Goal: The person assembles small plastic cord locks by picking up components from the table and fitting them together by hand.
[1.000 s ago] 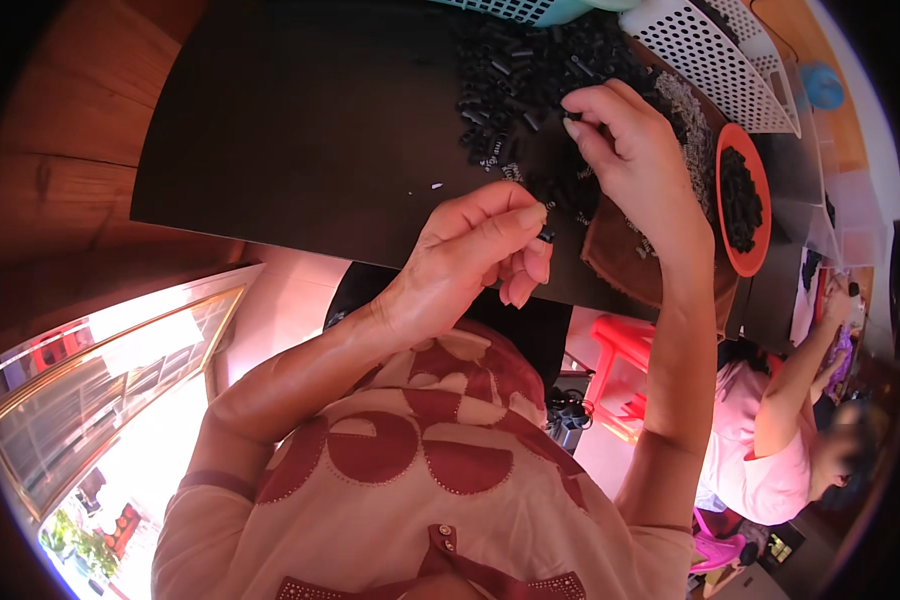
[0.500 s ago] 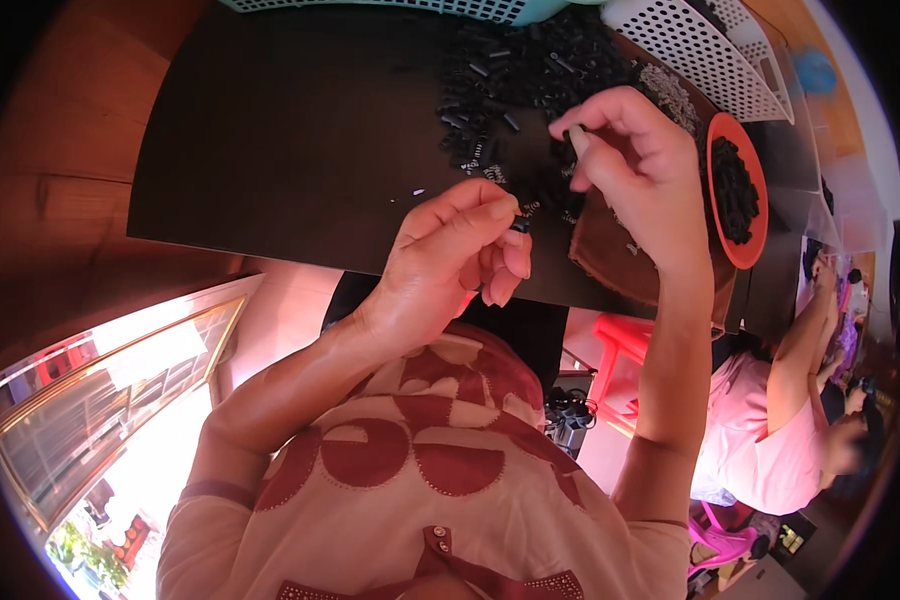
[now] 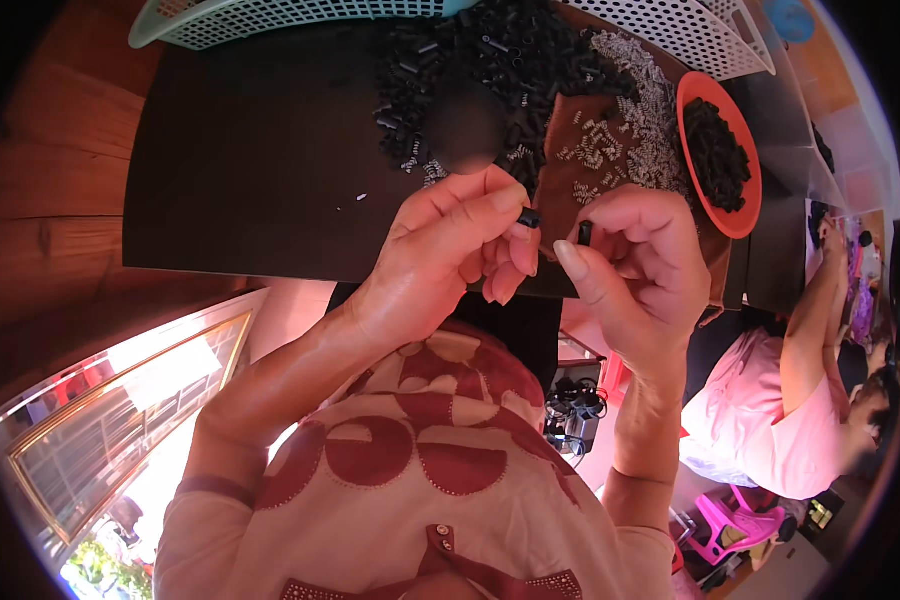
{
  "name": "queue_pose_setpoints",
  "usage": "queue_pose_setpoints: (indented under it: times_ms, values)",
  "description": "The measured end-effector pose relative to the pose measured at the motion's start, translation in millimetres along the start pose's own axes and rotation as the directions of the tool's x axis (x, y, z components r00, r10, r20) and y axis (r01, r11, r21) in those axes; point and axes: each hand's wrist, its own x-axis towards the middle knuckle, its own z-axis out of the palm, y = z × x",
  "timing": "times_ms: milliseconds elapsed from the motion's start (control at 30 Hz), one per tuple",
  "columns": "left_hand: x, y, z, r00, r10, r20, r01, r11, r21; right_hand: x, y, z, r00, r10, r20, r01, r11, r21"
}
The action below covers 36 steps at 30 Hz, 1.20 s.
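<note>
Between the thumb and forefinger of my left hand (image 3: 460,235) a small black cylindrical piece (image 3: 529,217) is pinched, its end pointing right. My right hand (image 3: 645,260) pinches a second small black piece (image 3: 585,233), held upright a short gap away from the first. Both hands hover over the near edge of the dark table (image 3: 250,170). Behind them lies a heap of black tubular pieces (image 3: 510,60). Small metal springs (image 3: 645,110) are strewn over a brown cloth (image 3: 562,125) to the right of that heap.
An orange bowl (image 3: 686,125) full of black pieces stands at the right. A teal basket (image 3: 270,25) and a white perforated basket (image 3: 670,35) line the far edge. Beyond the table on the right, a person in a pink top (image 3: 760,420) is sitting near a pink stool (image 3: 735,525).
My right hand has come down from over the heap toward my left hand, bringing a black piece. The view has shifted, so more springs and cloth show.
</note>
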Motion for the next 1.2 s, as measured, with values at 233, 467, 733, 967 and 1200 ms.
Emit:
queue_pose_setpoints:
  times_ms: [233, 467, 733, 967, 1200]
  values:
    - [-5, -9, -2, 1.0, -0.015, 0.014, 0.015, 1.0, 0.017, -5, 11, -5, 0.981, -0.186, 0.047, 0.19, 0.975, -0.112]
    - [-10, -13, -6, 1.0, -0.014, -0.019, 0.016, 0.994, 0.106, -15, 14, 1, 0.979, -0.202, 0.042, 0.206, 0.962, -0.179]
    - [-13, -16, -15, 1.0, 0.02, 0.003, -0.021, 0.993, 0.117, -19, 12, 13, 0.98, -0.196, 0.028, 0.197, 0.949, -0.247]
    - [-12, -16, -18, 0.999, 0.031, 0.034, -0.035, 0.989, 0.144, -14, 8, 15, 0.954, -0.275, 0.116, 0.299, 0.871, -0.39]
    - [-11, -15, -19, 0.999, -0.004, 0.047, -0.003, 0.989, 0.145, -10, 6, 18, 0.936, -0.303, 0.178, 0.35, 0.846, -0.403]
